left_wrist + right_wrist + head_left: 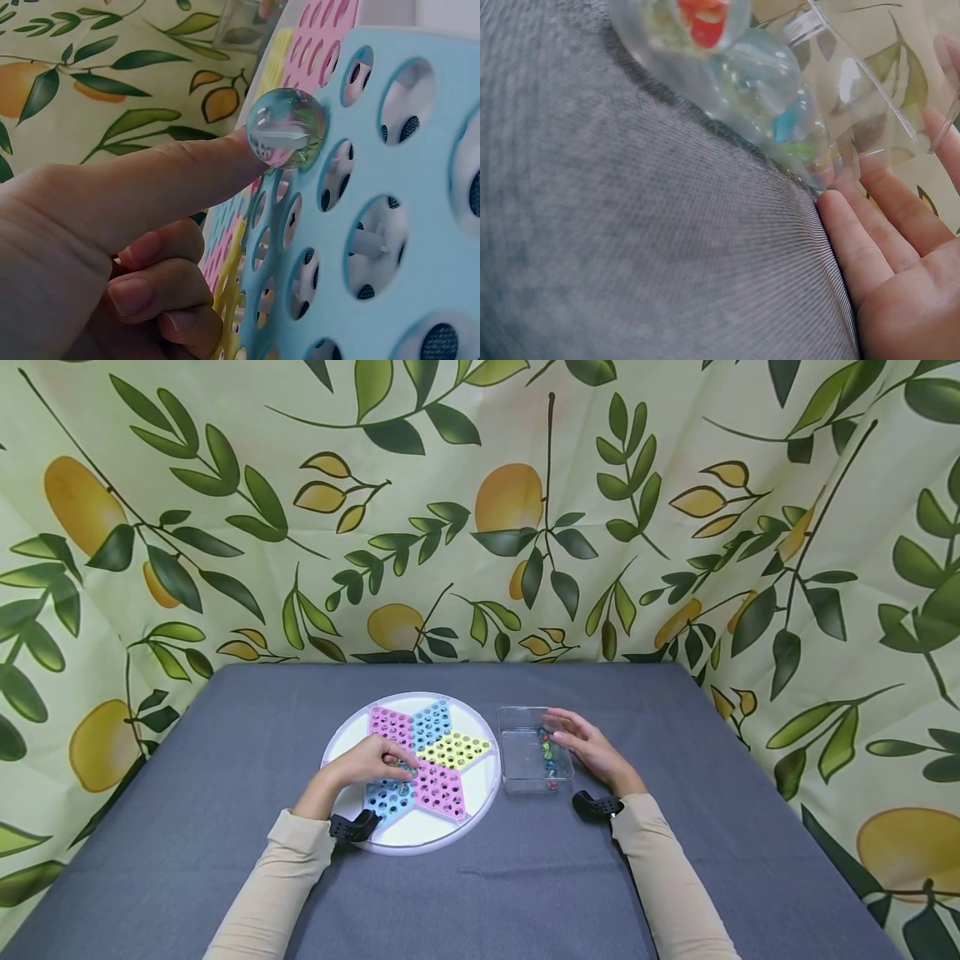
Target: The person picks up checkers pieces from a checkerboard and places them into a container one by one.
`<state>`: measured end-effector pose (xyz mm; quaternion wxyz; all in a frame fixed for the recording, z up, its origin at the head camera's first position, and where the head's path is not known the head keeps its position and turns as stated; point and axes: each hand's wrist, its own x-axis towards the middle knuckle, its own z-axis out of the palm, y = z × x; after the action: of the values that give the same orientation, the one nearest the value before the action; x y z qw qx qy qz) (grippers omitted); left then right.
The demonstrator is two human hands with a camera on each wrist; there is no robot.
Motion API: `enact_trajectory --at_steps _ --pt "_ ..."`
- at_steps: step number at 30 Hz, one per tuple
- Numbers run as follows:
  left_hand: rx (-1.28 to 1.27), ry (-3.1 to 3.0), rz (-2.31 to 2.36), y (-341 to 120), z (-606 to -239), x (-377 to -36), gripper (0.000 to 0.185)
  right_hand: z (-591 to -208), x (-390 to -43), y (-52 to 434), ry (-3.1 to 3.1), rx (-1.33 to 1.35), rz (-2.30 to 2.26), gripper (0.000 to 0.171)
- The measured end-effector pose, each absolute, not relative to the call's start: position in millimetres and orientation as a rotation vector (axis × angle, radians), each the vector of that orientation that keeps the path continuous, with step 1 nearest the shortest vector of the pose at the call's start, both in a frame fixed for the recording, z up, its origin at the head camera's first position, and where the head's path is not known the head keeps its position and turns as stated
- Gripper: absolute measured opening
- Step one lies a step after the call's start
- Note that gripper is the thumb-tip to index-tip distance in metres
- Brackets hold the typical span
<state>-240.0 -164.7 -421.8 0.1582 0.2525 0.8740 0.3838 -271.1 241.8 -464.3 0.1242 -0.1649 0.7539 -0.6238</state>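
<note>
**Marble at the blue star point**

A clear glass marble [286, 127] with a green swirl sits against a hole of the light-blue section of the round star-shaped board [412, 768], pressed by a fingertip. More marbles [547, 756] lie along the right side of the clear box [517, 760].

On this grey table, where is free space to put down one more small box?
Bare cloth lies left of the round board, right of the clear tray, beyond both toward the leafy backdrop, and at the near edge between the sleeves. It is crowded in the middle: board and tray sit close together, the left hand on the board, the right hand against the tray.
</note>
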Motion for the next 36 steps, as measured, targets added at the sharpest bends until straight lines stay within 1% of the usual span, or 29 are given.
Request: enact_trajectory --at_steps 11,24,30,36 --pt "0.701 2.504 1.102 -162.0 -422.4 -240.2 0.019 -464.1 -270.4 243.8 2.229 -0.452 -1.797 0.057" --pt "0.672 2.541 1.170 -158.7 -421.2 -238.9 0.023 -469.3 -274.7 243.7 2.196 -0.516 -1.821 0.057" --pt "0.673 2.549 1.233 -151.6 -415.2 -240.3 0.025 -468.9 -274.2 243.5 2.218 -0.474 -1.803 0.057" --pt "0.686 2.556 1.255 -144.8 -409.0 -242.4 0.027 -469.0 -274.2 244.0 2.232 -0.492 -1.790 0.057"
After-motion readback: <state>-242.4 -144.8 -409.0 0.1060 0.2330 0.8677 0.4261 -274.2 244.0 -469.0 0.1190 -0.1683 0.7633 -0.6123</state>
